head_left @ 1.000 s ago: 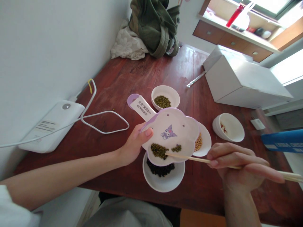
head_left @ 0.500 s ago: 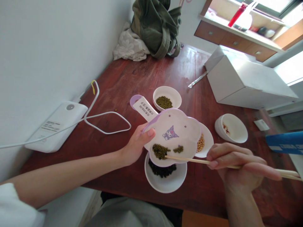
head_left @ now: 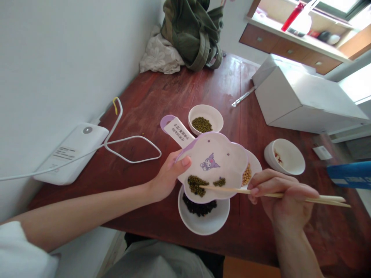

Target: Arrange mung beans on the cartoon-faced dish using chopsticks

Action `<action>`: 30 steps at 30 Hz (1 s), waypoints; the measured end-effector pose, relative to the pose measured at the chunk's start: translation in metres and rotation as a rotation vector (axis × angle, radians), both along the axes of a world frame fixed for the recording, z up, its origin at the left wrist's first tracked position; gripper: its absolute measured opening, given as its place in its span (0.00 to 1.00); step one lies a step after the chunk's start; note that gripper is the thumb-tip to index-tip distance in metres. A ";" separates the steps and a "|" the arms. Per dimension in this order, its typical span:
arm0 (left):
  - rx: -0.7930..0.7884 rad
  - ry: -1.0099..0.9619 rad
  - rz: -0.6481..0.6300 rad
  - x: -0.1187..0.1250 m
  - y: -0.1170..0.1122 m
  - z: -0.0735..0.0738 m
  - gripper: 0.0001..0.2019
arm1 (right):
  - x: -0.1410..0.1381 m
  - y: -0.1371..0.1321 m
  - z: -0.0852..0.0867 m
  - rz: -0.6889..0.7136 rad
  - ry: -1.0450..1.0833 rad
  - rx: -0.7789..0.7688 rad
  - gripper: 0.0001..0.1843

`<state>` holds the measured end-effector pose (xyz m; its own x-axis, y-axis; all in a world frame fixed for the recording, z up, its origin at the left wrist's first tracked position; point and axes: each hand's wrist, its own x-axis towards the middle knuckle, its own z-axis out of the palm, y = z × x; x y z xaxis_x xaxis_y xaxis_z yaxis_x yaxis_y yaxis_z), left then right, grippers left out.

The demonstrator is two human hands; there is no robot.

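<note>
My left hand [head_left: 167, 178] grips the left rim of a white, purple-edged, flower-shaped plate [head_left: 226, 158] with a cartoon figure, thumb on top. Two clusters of mung beans [head_left: 197, 186] lie on its near part. Chopsticks [head_left: 232, 189] are held in my right hand [head_left: 285, 195], their tips at the larger cluster. Beneath the plate's near edge, a white bowl [head_left: 203, 228] holds black beans [head_left: 199, 206]. The plate partly covers a dish [head_left: 256, 166] of yellowish beans [head_left: 246, 175]. Just beyond it stands a bowl [head_left: 218, 117] of mung beans.
At the right are a white bowl [head_left: 295, 158] with a few reddish bits and a blue object [head_left: 350, 174]. A large white box [head_left: 307, 100] stands behind. On the left lie a power bank [head_left: 69, 154] and cable [head_left: 133, 138]. A green bag [head_left: 188, 34] sits at the back.
The chopstick tips have shifted slightly left and up within the larger mung bean cluster. My right hand has moved a little left, its fingers drawn in. The left hand still holds the plate.
</note>
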<state>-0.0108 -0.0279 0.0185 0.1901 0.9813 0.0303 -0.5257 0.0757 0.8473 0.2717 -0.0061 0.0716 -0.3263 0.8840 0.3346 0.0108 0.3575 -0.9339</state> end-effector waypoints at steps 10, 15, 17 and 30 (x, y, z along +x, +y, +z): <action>0.003 0.010 -0.024 -0.001 0.001 -0.003 0.35 | -0.003 0.002 0.001 0.025 0.086 -0.082 0.41; 0.035 0.007 -0.039 -0.002 0.001 -0.005 0.34 | -0.006 0.002 -0.001 0.064 0.100 -0.121 0.40; 0.035 0.008 -0.037 -0.002 0.001 -0.005 0.34 | -0.007 0.001 -0.001 0.076 0.103 -0.131 0.40; 0.009 0.002 -0.045 -0.001 0.001 -0.003 0.33 | -0.007 0.000 -0.001 0.060 0.100 -0.106 0.39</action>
